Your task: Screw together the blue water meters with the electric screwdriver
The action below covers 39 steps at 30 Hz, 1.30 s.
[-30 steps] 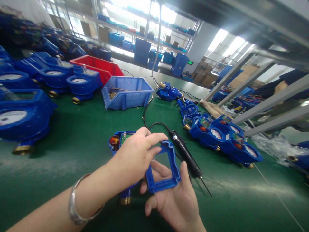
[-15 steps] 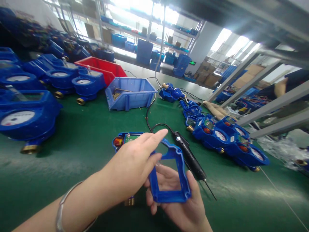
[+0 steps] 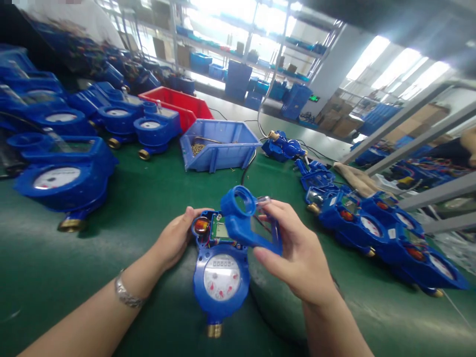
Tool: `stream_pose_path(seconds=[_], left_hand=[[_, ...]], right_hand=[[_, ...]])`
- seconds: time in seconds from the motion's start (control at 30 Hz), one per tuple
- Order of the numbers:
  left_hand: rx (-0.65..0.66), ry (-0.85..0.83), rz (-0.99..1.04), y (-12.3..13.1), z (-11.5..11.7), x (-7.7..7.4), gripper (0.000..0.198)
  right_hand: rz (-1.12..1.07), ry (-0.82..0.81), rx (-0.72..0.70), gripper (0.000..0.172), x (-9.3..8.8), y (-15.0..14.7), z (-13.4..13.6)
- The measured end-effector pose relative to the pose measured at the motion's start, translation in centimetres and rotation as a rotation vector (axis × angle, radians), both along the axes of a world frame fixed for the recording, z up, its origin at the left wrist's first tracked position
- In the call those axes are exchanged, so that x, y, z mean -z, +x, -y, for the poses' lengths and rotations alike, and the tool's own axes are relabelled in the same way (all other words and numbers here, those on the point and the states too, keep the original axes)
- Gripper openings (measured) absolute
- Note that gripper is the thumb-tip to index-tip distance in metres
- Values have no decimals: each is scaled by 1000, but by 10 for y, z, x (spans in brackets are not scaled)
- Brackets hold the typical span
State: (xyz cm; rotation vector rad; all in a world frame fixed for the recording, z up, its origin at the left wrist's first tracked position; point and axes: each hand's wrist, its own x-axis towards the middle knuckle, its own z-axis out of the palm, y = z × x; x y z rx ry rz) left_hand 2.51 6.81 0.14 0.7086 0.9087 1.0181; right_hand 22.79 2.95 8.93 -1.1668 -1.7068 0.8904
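Observation:
A blue water meter point(image 3: 221, 277) with a white dial and a brass fitting lies on the green bench before me. Its upper compartment is uncovered, showing a green circuit board point(image 3: 219, 229) and an orange-wrapped round part point(image 3: 201, 226). My left hand point(image 3: 174, 240) is closed against the compartment's left side, fingertips partly hidden behind it. In my right hand point(image 3: 297, 248), pinched between thumb and fingers, is a blue plastic cover point(image 3: 238, 225) with a round ring and a square window. The cover is tilted above the right part of the compartment, overlapping it from my viewpoint.
Beyond the meter stands a blue bin point(image 3: 223, 148) holding small brass screws, with a red bin point(image 3: 174, 106) behind it. More meters point(image 3: 63, 178) crowd the left; several uncovered ones point(image 3: 364, 223) line the right. A metal frame point(image 3: 401, 131) rises at the right.
My left hand has moved from the cover to the meter's left side. My right hand has raised and turned the cover toward the compartment. The view has shifted, and the electric screwdriver is now hidden.

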Motion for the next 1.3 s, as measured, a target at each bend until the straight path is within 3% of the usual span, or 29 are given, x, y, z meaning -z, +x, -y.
stream_pose_path(seconds=[0.1, 0.23, 0.47, 1.0, 1.3], left_hand=[[51, 26, 108, 4, 3, -2, 54], [9, 69, 109, 5, 5, -3, 57], [71, 127, 154, 3, 7, 2, 61], [98, 292, 24, -1, 9, 14, 60], [164, 314, -123, -2, 8, -1, 79]], right_hand=[[299, 118, -44, 54, 2, -12, -12], [400, 75, -139, 55, 7, -21, -18], [432, 35, -174, 55, 11, -19, -20], [514, -46, -194, 55, 9, -15, -21], [531, -90, -212, 58, 7, -13, -23]])
